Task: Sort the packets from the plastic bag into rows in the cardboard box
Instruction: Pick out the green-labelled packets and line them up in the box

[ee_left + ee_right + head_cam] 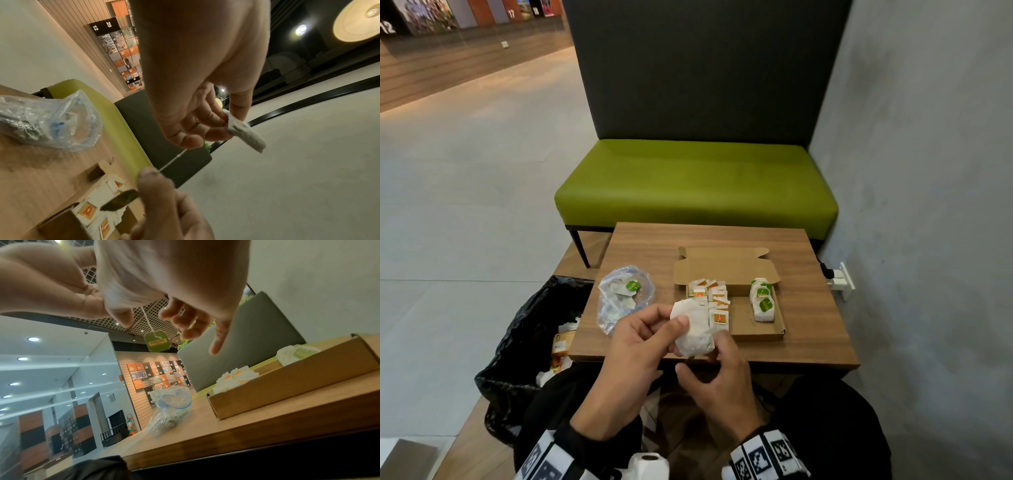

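Note:
A white tea-bag packet point(693, 330) is up over the table's near edge, pinched between the thumb and fingers of my left hand point(650, 332). The left wrist view shows that pinch on the packet point(246, 134). Its string hangs down with a green tag point(157, 341) between the thumb and loosely curled fingers of my right hand point(719, 366), whose fingertips touch the packet's lower edge. The open cardboard box point(756, 334) holds a row of orange-tag packets point(714, 301) on the left and a row of green-tag packets point(763, 301) on the right. The clear plastic bag point(625, 298) lies left of the box.
The small wooden table point(815, 308) stands against a grey wall point(928, 205) with a socket point(842, 279). A black rubbish bag point(527, 335) gapes open at the table's left. Behind the table is a green bench point(695, 185).

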`<act>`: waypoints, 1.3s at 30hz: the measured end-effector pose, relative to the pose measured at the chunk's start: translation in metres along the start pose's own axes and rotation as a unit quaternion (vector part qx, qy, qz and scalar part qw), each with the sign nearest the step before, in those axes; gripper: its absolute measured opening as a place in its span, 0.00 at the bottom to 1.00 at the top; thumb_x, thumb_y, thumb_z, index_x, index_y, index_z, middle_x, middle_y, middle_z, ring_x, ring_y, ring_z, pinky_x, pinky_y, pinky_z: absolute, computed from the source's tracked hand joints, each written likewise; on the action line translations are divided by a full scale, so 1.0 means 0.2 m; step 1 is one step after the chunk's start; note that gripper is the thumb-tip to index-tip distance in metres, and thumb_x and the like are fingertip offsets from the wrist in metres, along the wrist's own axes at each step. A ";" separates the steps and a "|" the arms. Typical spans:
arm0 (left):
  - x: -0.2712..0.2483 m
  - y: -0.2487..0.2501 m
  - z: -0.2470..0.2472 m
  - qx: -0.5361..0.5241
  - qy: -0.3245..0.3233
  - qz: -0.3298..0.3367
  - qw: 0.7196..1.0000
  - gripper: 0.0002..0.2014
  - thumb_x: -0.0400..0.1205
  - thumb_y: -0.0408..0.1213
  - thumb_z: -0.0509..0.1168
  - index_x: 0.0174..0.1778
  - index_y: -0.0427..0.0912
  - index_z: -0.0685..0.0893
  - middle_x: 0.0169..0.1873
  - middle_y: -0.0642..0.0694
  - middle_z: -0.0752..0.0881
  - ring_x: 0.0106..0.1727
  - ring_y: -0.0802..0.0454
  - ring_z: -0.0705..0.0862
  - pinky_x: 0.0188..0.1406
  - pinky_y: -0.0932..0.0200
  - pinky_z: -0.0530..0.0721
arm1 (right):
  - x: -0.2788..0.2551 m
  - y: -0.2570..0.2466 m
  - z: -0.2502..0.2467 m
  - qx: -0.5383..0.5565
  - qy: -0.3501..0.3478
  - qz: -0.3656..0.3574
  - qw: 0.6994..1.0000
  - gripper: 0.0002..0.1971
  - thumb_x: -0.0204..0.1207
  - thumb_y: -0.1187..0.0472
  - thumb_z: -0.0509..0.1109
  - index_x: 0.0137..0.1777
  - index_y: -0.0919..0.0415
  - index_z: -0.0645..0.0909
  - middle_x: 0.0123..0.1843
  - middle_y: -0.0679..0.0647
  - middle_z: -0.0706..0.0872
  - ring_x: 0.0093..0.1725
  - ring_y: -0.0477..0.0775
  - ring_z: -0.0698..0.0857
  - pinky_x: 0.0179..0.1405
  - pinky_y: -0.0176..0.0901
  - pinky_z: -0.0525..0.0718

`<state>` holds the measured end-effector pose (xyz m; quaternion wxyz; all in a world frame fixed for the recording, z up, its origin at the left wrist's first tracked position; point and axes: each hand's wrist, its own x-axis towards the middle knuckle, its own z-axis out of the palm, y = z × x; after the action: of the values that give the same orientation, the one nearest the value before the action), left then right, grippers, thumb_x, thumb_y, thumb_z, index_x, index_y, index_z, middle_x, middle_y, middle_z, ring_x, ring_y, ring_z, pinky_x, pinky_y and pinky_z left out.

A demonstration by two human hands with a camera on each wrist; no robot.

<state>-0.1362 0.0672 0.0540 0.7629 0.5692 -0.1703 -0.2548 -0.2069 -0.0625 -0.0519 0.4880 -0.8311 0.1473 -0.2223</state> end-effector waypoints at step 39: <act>0.01 -0.26 -0.13 0.411 0.010 0.233 0.881 0.07 0.77 0.51 0.69 0.49 0.60 0.88 0.47 0.65 0.82 0.52 0.55 0.83 0.50 0.50 0.83 | 0.09 -0.33 -0.35 0.135 -0.092 -0.014 0.986 0.04 0.74 0.54 0.78 0.48 0.47 0.90 0.47 0.49 0.87 0.51 0.53 0.85 0.54 0.51 0.86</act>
<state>-0.1301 0.0735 -0.0038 0.4996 0.7781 -0.3796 0.0288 -0.2267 -0.0912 0.0401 0.6042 -0.7764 0.0585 -0.1695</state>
